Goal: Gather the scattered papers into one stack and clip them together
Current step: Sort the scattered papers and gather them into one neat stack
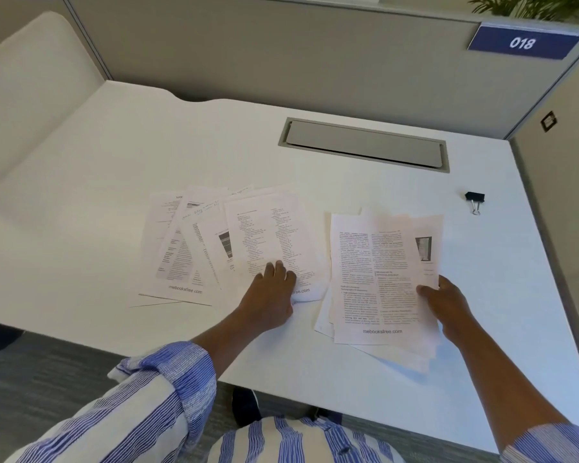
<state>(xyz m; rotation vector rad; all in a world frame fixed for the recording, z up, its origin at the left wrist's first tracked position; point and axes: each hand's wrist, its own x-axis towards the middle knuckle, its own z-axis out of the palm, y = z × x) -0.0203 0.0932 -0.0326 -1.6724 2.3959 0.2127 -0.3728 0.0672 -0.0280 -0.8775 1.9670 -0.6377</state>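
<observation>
Right hand [448, 304] grip pinches gathered sheets [378, 279] near surface's right edge; left hand [274, 295], fingers spread wide, presses fanned papers [221, 242] to drag them over.

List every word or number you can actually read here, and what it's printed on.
"018": blue sign on the partition.
"mebooksfree.com": foot of the top sheet under the right hand.
"mebooksfree.com": foot of the leftmost sheet; again, partly covered, by the left hand.
Body text: too small to read.
</observation>
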